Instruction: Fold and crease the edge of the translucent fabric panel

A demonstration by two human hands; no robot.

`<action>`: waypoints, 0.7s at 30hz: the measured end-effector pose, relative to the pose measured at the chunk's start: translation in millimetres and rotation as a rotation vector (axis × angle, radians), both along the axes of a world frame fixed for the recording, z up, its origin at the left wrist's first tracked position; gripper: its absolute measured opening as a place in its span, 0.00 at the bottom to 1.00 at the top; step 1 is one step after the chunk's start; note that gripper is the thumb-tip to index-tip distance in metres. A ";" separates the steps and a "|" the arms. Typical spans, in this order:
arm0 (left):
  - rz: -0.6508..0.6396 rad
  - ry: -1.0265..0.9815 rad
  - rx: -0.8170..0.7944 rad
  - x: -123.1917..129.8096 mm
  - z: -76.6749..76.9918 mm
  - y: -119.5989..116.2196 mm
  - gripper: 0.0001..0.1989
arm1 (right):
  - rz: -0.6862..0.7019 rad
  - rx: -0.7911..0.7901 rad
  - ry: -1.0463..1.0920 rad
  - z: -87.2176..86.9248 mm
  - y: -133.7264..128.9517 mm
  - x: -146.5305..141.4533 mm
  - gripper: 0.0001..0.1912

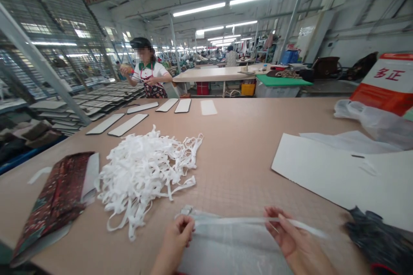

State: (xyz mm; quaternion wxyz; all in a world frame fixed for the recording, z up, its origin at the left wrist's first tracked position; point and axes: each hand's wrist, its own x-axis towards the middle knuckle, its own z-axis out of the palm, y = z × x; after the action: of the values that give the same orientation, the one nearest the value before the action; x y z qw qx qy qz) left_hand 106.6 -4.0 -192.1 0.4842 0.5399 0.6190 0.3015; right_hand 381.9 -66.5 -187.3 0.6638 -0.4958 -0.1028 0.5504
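A long, bright factory hall (206,21) under strip lights, and right up front, here's the big tan bench (232,172) filling the view! Across it stands a co-worker (148,68) in a white polo and patterned apron, both hands up around a small tan item. Beyond, there's a second pale bench (219,74) and a green-topped table (280,80), with more people at work down the hall.

On our bench, a big white card sheet (322,172) lies to the right, with a crumpled clear plastic bag (371,120) just above it and a red-and-white sign (387,81) behind. Far side, a neat row of white panels with dark edges (129,124) runs along the bench. To the left sits a dark red patterned panel (54,202), and beside it, almost touching, a tangled heap of white strips (145,180). Dark, fuzzy material (371,236) bunches at the lower right corner.

Now to the action, at the near edge of the bench: a translucent plastic sheet (226,240) lies right in front of the person, and a long white strip (241,220) is pulled across the top of it. The left hand (177,240) has its grip clamped on the strip at the near end, fingers curled together. The right hand (290,236) is clamped on it too, thumb and fingertips (274,217) pinching, and the strip runs taut between the two!
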 end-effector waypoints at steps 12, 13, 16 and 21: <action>-0.100 0.456 0.218 -22.9 -12.8 18.8 0.08 | 0.394 -0.087 -1.239 -77.4 -11.7 31.7 0.13; -0.092 0.467 0.223 -22.0 -14.8 18.7 0.07 | 0.397 -0.081 -1.269 -79.4 -11.5 32.3 0.13; -0.077 0.485 0.230 -21.5 -19.1 18.6 0.06 | 0.424 -0.075 -1.324 -83.7 -11.4 34.3 0.13; -0.069 0.483 0.232 -23.6 -22.6 20.6 0.04 | 0.436 -0.064 -1.367 -86.3 -11.9 33.0 0.13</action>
State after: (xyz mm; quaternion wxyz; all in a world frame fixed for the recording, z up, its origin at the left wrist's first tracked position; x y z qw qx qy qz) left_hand 83.1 16.6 -214.8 0.2676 0.6688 0.6590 0.2162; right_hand 414.9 -78.5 -273.5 0.3111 -0.7168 -0.5761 0.2398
